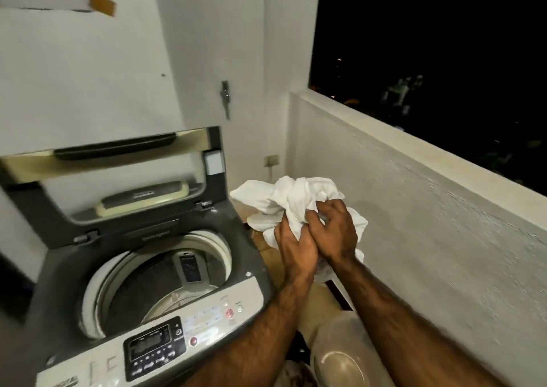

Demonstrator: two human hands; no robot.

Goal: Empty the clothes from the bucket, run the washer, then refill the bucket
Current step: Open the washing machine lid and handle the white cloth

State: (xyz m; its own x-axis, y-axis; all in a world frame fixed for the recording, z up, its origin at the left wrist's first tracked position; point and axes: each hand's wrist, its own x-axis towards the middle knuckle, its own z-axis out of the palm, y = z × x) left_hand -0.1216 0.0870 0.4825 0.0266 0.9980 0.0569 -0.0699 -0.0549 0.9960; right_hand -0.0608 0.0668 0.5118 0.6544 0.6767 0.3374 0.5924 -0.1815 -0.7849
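White garment (296,200), bunched in the curled fingers of my left hand (296,247) and right hand (337,232), held just right of the open washer (207,318), bucket (340,357) below my forearms; I should carry it over the drum (154,283) before releasing, so no fold snags the rim.

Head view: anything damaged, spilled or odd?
A brown patch high on the wall looks peeled or torn. The washer lid is up; left hand and right hand grip a white cloth. Nothing spilled.

Bunched white cloth (296,201) held up right of the open-lidded washer (154,280).
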